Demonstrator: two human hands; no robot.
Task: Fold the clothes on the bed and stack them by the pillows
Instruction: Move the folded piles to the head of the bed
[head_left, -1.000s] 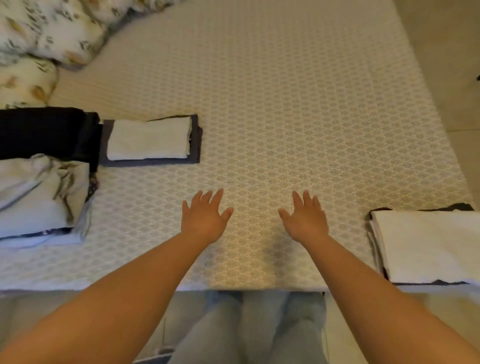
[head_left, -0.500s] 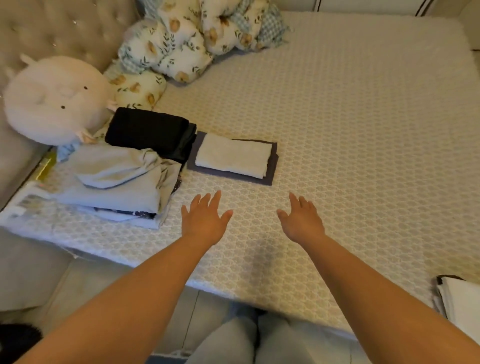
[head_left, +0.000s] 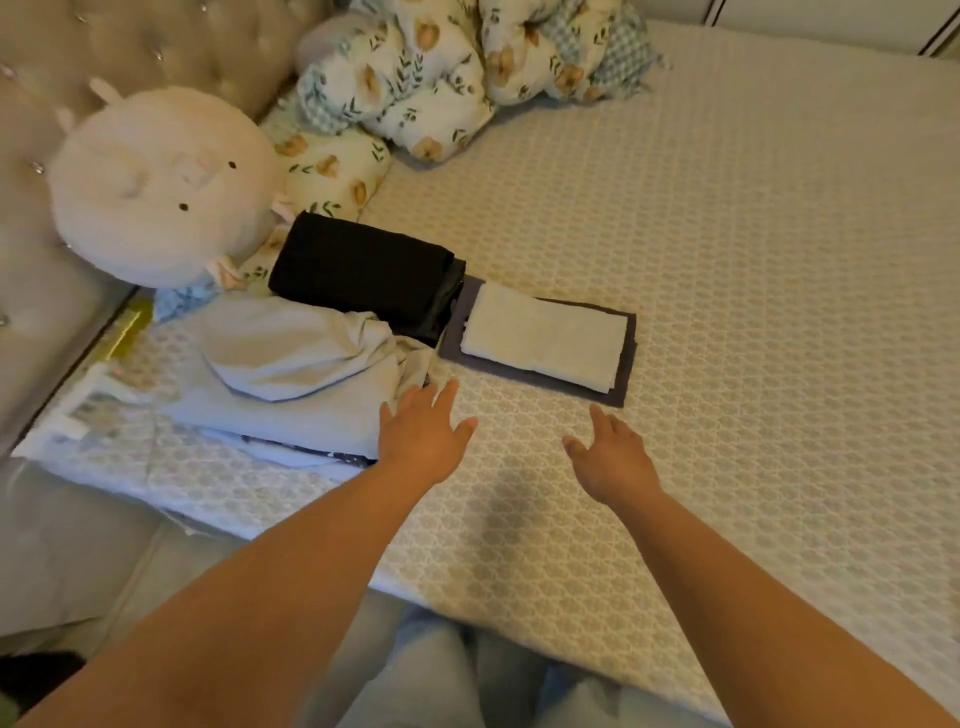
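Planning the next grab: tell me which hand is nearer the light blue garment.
Left. The left hand is at the light blue garment's right edge; the right hand is over bare mattress, farther right.

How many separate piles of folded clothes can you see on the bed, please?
3: a black pile by the pillows, a light blue pile nearer the bed edge, and a white-on-grey pile to their right.

Warm, dim indoor light. A soft shadow falls on the bed (head_left: 779, 260) beneath the forearms. Slightly soft focus throughout; wide-angle lens curves the frame edges.
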